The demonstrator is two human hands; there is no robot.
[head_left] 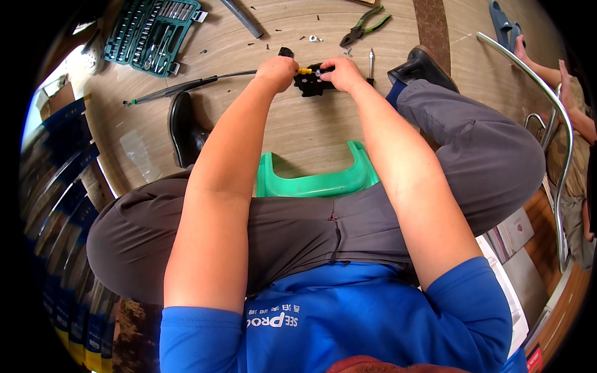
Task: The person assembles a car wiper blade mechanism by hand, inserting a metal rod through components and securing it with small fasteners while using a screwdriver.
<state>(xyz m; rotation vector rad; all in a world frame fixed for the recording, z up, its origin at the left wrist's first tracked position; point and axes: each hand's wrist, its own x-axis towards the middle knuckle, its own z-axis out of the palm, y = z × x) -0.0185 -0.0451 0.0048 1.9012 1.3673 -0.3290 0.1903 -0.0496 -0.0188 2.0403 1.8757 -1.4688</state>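
Black, flat, irregular plate [312,87] and small yellow piece [305,71] sit between the left hand [278,72] and right hand [342,73], fingers bent; whether either grips them, I cannot tell.

My left fingers [290,66] and right fingers [329,63] flank a small yellow piece [304,71] by a flat black part [312,88]; green-handled pliers [356,31] lie beyond.

I make out a yellow piece [304,71] and a black part [310,88]. My view gives me a teal-green tool case [138,46], green-and-black pliers [356,33], a bright green curved piece [317,184], grey trousers [479,152], black shoes [180,127], a blue shirt [354,317] with white lettering [278,321], then a beige floor [305,127] with faint streaks and a brown band [433,28].
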